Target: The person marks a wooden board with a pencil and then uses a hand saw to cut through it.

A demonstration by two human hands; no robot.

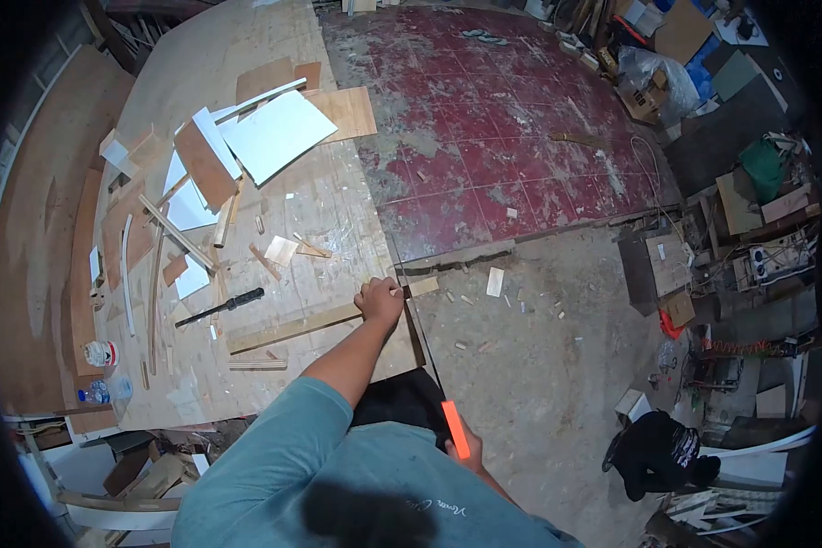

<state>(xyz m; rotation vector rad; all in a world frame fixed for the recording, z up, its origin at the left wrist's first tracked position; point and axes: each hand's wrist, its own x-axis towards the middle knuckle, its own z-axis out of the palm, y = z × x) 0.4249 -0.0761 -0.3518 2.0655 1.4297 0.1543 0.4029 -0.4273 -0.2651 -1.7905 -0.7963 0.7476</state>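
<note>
My left hand [380, 300] is closed over a long wooden strip [294, 329], pressing it down at the edge of the plywood-topped workbench [338, 219]. The strip's far end sticks out past the bench edge, beyond my fingers. Low by my right side, my right hand [467, 449] grips the orange handle of a hand saw [455, 429]. Its thin dark blade runs up and away along the bench edge, crossing the strip just right of my left hand. A short wood offcut [258, 363] lies beside the strip.
A black-handled tool [220, 307] lies left of the strip. White panels [279, 135], plywood pieces and narrow strips cover the far left of the bench. A plastic bottle [93, 395] and a white jar [100, 353] stand near its left edge. Wood scraps [495, 281] litter the floor.
</note>
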